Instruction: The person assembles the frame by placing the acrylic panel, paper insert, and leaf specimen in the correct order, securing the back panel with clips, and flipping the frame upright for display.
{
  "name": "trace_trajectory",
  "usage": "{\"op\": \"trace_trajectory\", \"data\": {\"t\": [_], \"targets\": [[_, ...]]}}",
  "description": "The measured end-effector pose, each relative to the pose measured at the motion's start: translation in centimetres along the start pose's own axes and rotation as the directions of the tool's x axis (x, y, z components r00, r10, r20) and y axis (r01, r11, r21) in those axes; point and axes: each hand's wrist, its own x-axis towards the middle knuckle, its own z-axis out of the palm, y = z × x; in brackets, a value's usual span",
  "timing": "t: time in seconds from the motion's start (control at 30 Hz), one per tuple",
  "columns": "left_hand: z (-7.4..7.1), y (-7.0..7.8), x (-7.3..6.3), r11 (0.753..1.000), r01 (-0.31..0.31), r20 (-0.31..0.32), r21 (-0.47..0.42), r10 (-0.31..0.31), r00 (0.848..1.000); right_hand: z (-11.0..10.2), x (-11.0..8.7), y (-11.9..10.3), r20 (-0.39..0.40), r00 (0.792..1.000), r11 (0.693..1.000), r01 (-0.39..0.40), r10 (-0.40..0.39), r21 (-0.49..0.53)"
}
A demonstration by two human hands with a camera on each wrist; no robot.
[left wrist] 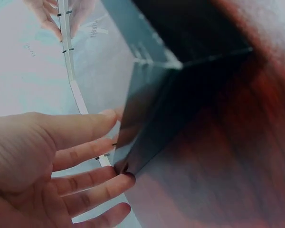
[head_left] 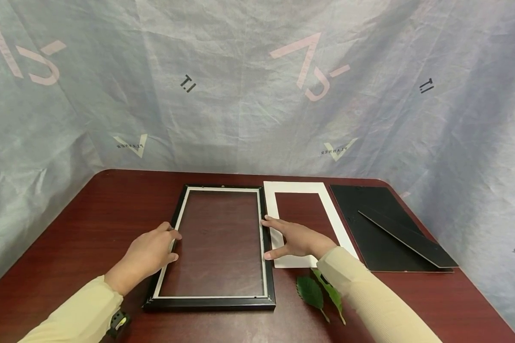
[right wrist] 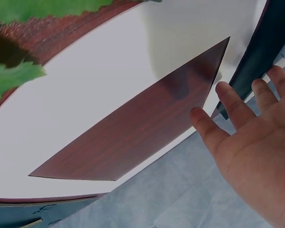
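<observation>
A black picture frame (head_left: 210,303) with a pale inner edge lies flat on the dark red table, its clear pane reflecting the curtain. At its left rail is my left hand (head_left: 148,252), reaching across from outside with the fingertips at the inner edge; the fingers look loose in the left wrist view, and the frame corner (left wrist: 152,95) hides some tips. My right hand (head_left: 298,239) has spread fingers by the right rail, over the edge of a white mat (head_left: 340,219). Its palm shows in the right wrist view, with nothing held.
Two green leaves (head_left: 311,291) lie below the mat, close to the right sleeve. Farther right is a black backing board (head_left: 356,205) with a raised flap (head_left: 416,238) tilted up from it. A grey printed curtain (head_left: 240,95) hangs behind the table (head_left: 90,214).
</observation>
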Motion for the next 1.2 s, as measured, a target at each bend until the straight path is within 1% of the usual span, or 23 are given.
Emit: {"op": "trace_trajectory", "data": {"t": [0.07, 0.2, 0.33, 0.43, 0.6, 0.73, 0.87, 1.07, 1.2], "targets": [[0.0, -0.1, 0.0, 1.000, 0.003, 0.014, -0.031, -0.002, 1.000, 0.0, 0.0, 0.1, 0.001, 1.000, 1.000, 0.000, 0.000, 0.004], [-0.1, -0.3, 0.1, 0.994, 0.029, 0.058, -0.102, -0.023, 0.998, 0.0, 0.0, 0.2, 0.007, 1.000, 1.000, -0.001, 0.001, 0.014], [-0.4, -0.6, 0.5, 0.988, 0.050, 0.100, -0.145, -0.035, 0.994, -0.1, 0.0, 0.3, 0.007, 1.000, 1.000, -0.009, 0.009, 0.019], [-0.8, -0.9, 0.8, 0.984, 0.057, 0.115, -0.171, -0.037, 0.993, -0.1, 0.0, 0.4, 0.006, 1.000, 1.000, -0.017, 0.017, 0.015], [-1.3, -1.8, 1.0, 0.983, 0.068, 0.139, -0.170, -0.044, 0.989, -0.2, 0.1, 0.3, 0.003, 1.000, 1.000, -0.028, 0.028, 0.006], [-1.1, -3.0, 1.0, 0.985, 0.066, 0.171, -0.161, -0.038, 0.985, -0.1, 0.2, 0.1, 0.002, 0.999, 0.999, -0.032, 0.032, 0.001], [-0.9, -4.1, 1.1, 0.982, 0.053, 0.199, -0.180, -0.017, 0.980, -0.1, 0.2, -0.3, 0.000, 0.999, 0.999, -0.041, 0.041, -0.018], [-1.3, -4.6, 1.6, 0.974, 0.073, 0.267, -0.212, -0.014, 0.964, -0.2, 0.3, -0.4, 0.001, 0.998, 0.997, -0.064, 0.064, -0.040], [-1.5, -4.6, 1.8, 0.974, 0.079, 0.284, -0.213, -0.015, 0.959, -0.2, 0.3, -0.4, -0.004, 0.998, 0.997, -0.070, 0.070, -0.043]]}}
